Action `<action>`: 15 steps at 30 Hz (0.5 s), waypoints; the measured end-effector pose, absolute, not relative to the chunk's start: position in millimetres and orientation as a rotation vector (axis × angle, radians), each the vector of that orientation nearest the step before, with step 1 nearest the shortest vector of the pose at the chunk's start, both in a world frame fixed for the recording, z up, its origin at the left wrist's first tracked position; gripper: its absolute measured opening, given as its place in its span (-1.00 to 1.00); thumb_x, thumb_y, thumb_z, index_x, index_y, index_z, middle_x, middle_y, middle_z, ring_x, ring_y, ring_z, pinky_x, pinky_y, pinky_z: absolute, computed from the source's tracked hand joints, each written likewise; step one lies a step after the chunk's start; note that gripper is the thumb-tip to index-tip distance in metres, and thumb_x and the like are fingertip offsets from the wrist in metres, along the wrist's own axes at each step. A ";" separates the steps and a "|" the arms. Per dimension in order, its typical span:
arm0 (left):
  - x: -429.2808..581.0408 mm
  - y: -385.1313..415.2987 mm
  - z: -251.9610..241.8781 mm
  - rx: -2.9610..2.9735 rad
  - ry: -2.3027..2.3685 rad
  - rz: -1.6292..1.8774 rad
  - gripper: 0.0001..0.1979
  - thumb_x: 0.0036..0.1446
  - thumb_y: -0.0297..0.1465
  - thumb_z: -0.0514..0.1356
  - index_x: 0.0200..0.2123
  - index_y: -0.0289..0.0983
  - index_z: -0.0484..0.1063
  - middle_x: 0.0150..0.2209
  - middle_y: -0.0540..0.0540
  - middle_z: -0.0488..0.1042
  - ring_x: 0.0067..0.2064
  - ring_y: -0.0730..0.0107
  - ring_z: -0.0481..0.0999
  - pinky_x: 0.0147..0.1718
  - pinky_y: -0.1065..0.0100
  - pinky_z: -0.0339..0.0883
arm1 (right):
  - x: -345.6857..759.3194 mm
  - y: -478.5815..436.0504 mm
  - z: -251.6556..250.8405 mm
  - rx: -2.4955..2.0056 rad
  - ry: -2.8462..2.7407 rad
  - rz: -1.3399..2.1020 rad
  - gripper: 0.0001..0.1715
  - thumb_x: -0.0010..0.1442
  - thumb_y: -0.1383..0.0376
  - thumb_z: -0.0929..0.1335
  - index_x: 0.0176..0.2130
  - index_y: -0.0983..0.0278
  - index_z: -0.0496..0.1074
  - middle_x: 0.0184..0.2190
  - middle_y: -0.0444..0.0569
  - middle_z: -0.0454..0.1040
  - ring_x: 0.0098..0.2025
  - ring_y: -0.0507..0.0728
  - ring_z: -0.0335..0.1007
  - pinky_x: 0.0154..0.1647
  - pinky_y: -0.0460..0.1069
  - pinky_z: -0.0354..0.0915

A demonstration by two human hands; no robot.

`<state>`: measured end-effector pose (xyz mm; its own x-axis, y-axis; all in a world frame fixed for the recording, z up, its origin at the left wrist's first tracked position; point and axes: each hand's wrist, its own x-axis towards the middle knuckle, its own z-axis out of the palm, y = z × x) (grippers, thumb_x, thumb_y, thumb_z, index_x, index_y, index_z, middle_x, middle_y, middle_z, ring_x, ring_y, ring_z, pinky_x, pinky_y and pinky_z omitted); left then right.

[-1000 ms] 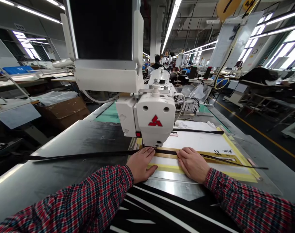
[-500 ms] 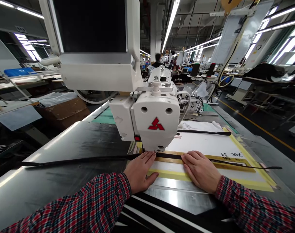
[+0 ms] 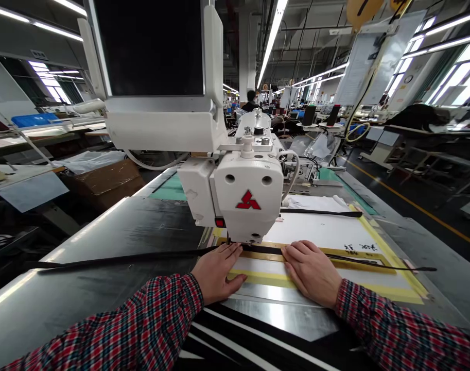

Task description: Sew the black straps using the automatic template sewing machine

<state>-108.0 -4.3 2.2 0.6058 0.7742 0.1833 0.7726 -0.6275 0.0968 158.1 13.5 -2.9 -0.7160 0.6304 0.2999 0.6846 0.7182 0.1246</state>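
Observation:
A long black fabric strip (image 3: 122, 258) runs sideways across the metal table and passes beneath the head of a white sewing machine (image 3: 248, 216). My left hand (image 3: 217, 275) lies flat on the strip, fingertips close to the underside of the machine head, thumb spread apart. Further right, my right hand (image 3: 312, 272) rests with its fingers stretched over the same strip. Beneath that part of the strip is a gold-coloured bar (image 3: 364, 265) on a white template sheet (image 3: 319, 232) edged with yellow tape. The fingertips hide part of the strip.
A dark monitor (image 3: 153, 49) hangs at upper left. Black and white strips (image 3: 235, 337) lie by the near table edge. Another black strip (image 3: 323, 211) crosses the template farther back. A brown cardboard box (image 3: 107, 178) stands left of the metal table (image 3: 99, 293).
The view has shifted slightly. Both hands and the right part of the template appear a little farther left, with the hands still flat on the strip.

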 end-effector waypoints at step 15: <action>-153.5 -1.0 6.1 2.895 1.292 0.260 -0.43 0.18 -0.18 0.03 0.14 -0.45 0.16 0.16 -0.28 0.17 0.20 0.19 0.13 0.15 0.19 0.08 | 118.7 14.8 1.8 -1.039 -2.718 -0.266 -0.67 0.29 0.34 0.11 -0.13 0.43 0.35 -0.24 0.08 0.31 -0.18 0.20 0.15 -0.09 0.14 0.08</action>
<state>-153.5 -1.0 6.1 0.6570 0.7357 0.1645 0.7421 -0.6696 0.0306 118.7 14.8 1.8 -0.7264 0.6336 0.2664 0.6732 0.7339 0.0901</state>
